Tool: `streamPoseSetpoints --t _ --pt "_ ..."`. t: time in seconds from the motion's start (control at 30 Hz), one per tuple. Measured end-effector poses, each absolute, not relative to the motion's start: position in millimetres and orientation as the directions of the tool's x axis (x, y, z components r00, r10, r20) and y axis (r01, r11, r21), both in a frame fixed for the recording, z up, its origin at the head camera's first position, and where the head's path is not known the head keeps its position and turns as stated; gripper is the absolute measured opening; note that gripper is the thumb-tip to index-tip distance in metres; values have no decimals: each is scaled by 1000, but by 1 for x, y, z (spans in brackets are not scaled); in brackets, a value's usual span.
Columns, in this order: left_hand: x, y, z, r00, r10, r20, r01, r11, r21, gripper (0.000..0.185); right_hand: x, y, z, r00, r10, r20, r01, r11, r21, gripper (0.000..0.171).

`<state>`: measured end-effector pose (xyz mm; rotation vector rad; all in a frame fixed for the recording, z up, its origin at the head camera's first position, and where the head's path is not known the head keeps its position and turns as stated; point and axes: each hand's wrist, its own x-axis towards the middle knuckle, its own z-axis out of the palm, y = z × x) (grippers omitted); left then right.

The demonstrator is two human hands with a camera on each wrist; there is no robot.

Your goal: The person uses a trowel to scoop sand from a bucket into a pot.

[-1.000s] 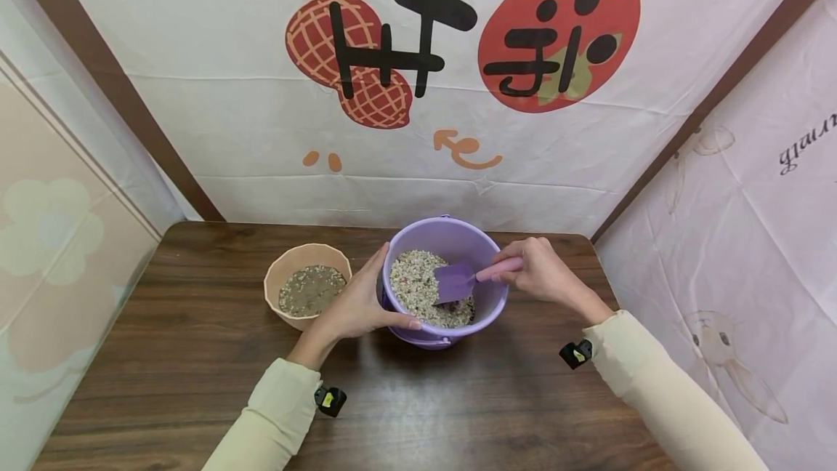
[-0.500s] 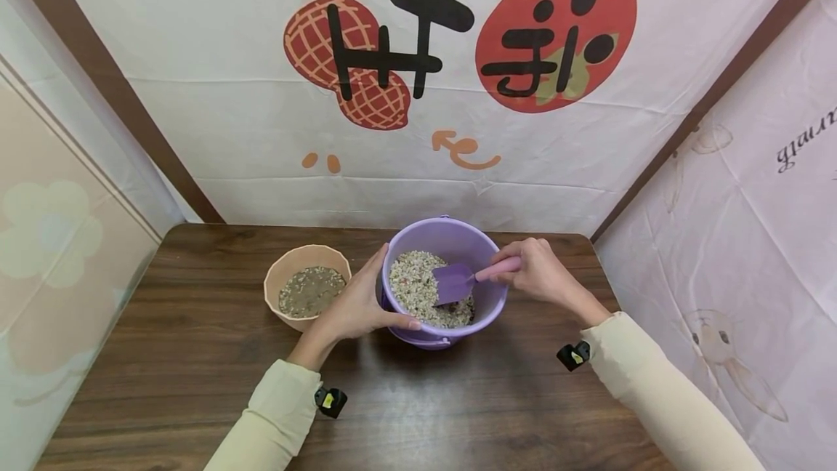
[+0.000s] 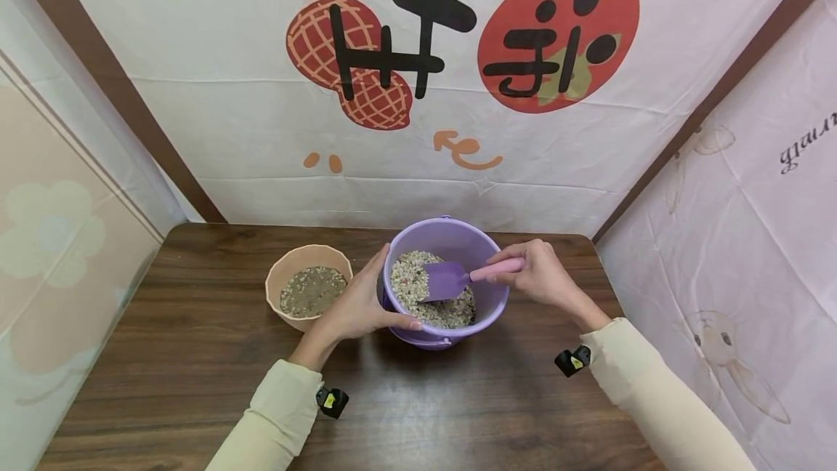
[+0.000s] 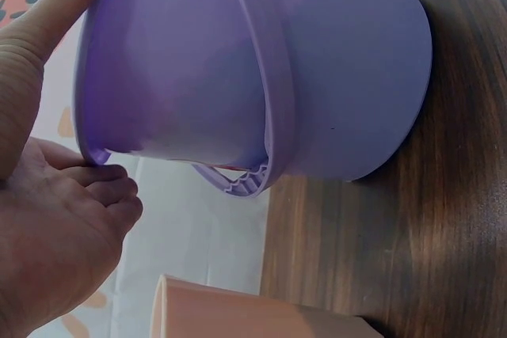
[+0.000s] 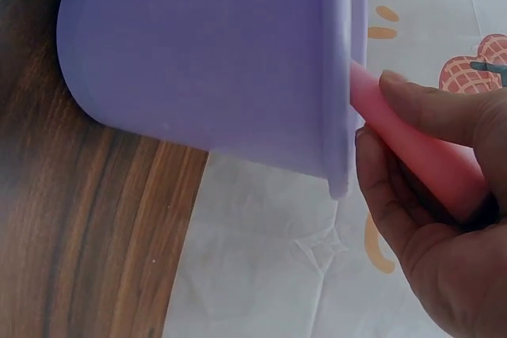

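Note:
A purple bucket (image 3: 492, 311) stands on the table, holding pale gravel-like grains (image 3: 408, 278). My left hand (image 3: 356, 304) holds it by the rim on its left side, thumb along the near edge; in the left wrist view the fingertips meet the rim. My right hand (image 3: 539, 271) grips the pink handle (image 5: 420, 144) of a small shovel, reaching over the right rim. Its purple blade (image 3: 447, 280) lies at the surface of the grains, the far end partly among them. Left of the bucket sits a peach bowl (image 3: 277, 275) with darker, grey-brown grains.
The dark wood table (image 3: 418, 413) backs onto a white printed cloth (image 3: 261, 144), with more cloth on both sides. The bucket's purple carrying handle (image 4: 273, 77) hangs down on its outer wall, near the bowl.
My right hand has pushed the shovel a little left, so its blade sits further across the grains. The left hand and the bucket stay where they were.

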<state>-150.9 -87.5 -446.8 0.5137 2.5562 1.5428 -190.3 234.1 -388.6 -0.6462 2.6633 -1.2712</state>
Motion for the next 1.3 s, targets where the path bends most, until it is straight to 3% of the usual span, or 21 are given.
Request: streamPoseSetpoints --t 0.53,0.9,1.3 --pt "-151 -87 -448 -930 352 106 252 402 880 146 -177 248 -400 -958 -269 98 -227 504 -833 24" --pt "-151 -87 -449 -938 331 107 245 408 879 146 -161 255 -393 -981 -141 137 -184 424 -886 36" --pt "-144 -96 -441 -952 294 89 219 446 868 140 -154 261 -398 -984 -111 141 -175 427 -887 33"
